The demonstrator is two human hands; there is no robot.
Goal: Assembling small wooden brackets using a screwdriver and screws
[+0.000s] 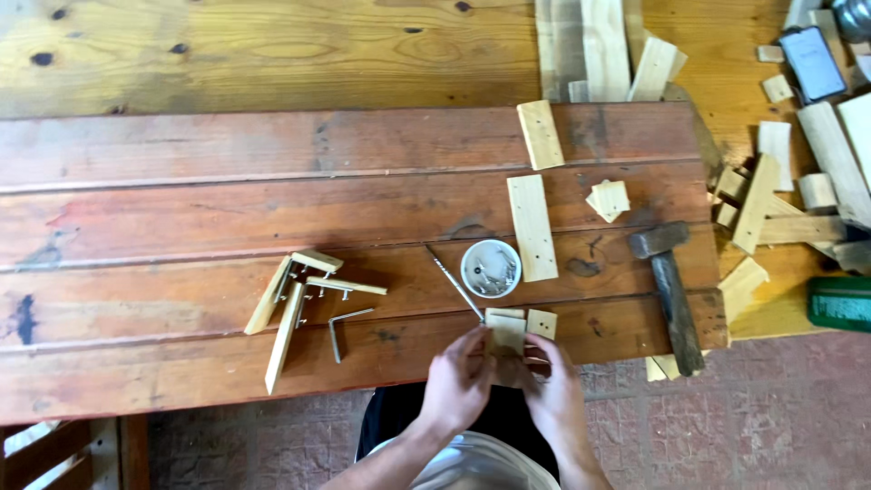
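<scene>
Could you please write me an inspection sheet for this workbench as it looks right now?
Surface: red-brown plank bench, worn and stained.
Job's things: small wood blocks held at the near edge; thin metal rod lying beside them.
Clutter: round dish of small metal parts, hex key, bolted wooden assembly, hammer, loose wood strips.
Grippers: left hand and right hand both grip the blocks.
Cables: nothing seen.
Surroundings: offcut pile, phone, green box on the right; brick floor.
</scene>
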